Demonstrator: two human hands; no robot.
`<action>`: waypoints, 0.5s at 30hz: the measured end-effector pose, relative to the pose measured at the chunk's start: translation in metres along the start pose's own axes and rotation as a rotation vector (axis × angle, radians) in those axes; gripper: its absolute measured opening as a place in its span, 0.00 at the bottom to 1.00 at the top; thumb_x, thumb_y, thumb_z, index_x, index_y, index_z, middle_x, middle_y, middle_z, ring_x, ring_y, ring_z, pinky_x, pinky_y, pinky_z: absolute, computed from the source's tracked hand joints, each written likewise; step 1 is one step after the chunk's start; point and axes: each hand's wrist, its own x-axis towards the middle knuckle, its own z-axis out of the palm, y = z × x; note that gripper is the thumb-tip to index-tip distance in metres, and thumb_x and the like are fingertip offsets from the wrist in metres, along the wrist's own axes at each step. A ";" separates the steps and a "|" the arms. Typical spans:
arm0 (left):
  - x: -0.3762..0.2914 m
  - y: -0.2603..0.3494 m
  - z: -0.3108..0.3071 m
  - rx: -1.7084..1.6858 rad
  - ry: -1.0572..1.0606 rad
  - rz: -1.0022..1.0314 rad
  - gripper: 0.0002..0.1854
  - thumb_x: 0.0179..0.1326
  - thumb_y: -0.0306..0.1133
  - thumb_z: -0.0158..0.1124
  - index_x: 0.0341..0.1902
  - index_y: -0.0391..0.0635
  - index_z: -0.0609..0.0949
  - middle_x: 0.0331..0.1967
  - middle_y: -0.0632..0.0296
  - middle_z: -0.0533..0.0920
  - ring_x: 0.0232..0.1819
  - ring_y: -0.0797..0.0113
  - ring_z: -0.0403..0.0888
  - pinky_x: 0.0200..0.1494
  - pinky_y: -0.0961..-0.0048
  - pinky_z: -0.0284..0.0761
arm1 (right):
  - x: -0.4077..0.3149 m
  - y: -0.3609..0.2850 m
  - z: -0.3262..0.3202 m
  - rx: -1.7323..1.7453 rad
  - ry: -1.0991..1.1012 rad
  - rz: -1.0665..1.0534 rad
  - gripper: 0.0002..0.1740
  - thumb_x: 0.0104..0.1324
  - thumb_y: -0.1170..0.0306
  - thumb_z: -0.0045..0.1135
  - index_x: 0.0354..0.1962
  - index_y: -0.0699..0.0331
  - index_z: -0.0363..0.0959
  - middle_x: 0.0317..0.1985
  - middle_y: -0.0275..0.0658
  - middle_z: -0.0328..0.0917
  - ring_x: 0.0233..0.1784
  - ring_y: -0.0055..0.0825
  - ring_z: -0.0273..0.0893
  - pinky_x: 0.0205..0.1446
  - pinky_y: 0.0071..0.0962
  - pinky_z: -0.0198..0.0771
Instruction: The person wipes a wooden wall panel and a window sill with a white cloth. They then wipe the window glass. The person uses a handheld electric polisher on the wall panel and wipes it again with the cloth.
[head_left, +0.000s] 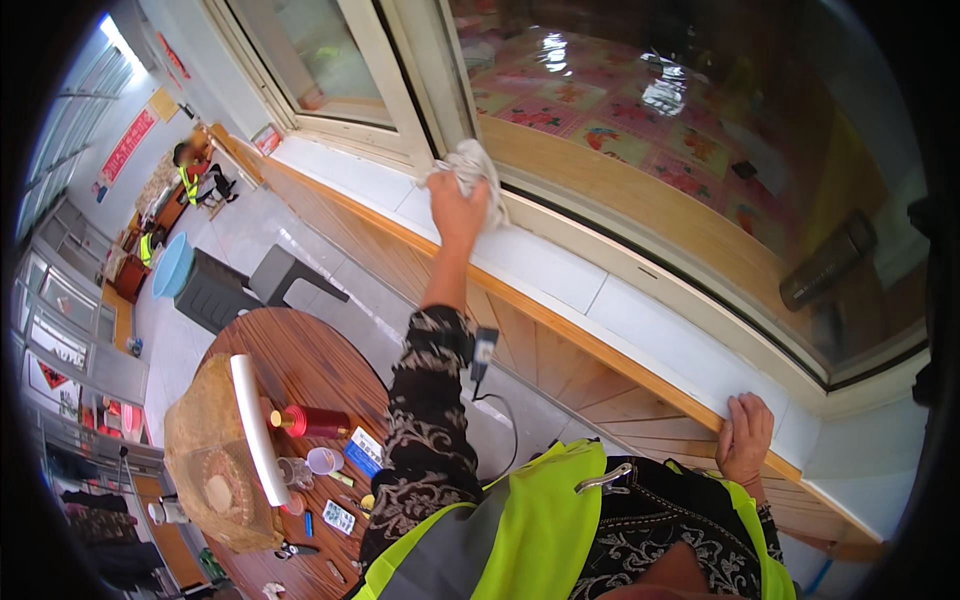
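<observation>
My left hand (456, 214) is closed on a crumpled white cloth (471, 166). The cloth touches the lower part of the window frame's upright (448, 90), just above the white tiled sill (559, 270). Farther right, my right hand (745, 437) rests at the sill's orange-brown wooden edge (637, 375), fingers curled over the top and thumb at the front side. Behind the glass lie a patterned red and pink covering (622, 124) and a dark bottle (827, 262). A small black device with a cable (484, 352) hangs by my left sleeve.
Below left, a round wooden table (300, 337) carries a mesh food cover (217, 480), a white roll (257, 431), a red bottle (319, 421), cups and scissors (294, 551). Beyond are a grey stool (281, 277), a blue basin (173, 265) and a seated person (191, 180) in a yellow vest.
</observation>
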 end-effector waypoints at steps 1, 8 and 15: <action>-0.021 0.016 0.004 -0.059 -0.048 0.036 0.22 0.50 0.37 0.72 0.45 0.34 0.79 0.49 0.42 0.75 0.48 0.41 0.77 0.51 0.54 0.76 | 0.001 0.000 0.000 0.001 0.036 -0.030 0.22 0.58 0.77 0.54 0.52 0.70 0.74 0.52 0.52 0.72 0.57 0.55 0.71 0.61 0.50 0.65; -0.065 0.127 -0.026 -0.132 -0.365 0.414 0.23 0.41 0.37 0.76 0.45 0.46 0.83 0.46 0.51 0.80 0.48 0.48 0.81 0.47 0.58 0.81 | 0.005 -0.003 0.000 0.017 0.069 -0.029 0.22 0.55 0.78 0.56 0.51 0.70 0.75 0.51 0.52 0.73 0.57 0.55 0.71 0.61 0.49 0.66; -0.058 0.076 0.001 -0.133 -0.230 0.385 0.24 0.38 0.33 0.74 0.44 0.45 0.82 0.44 0.54 0.79 0.46 0.50 0.81 0.43 0.59 0.80 | 0.008 -0.003 -0.003 0.004 0.060 -0.018 0.22 0.54 0.77 0.59 0.50 0.69 0.75 0.50 0.50 0.73 0.56 0.53 0.73 0.60 0.47 0.68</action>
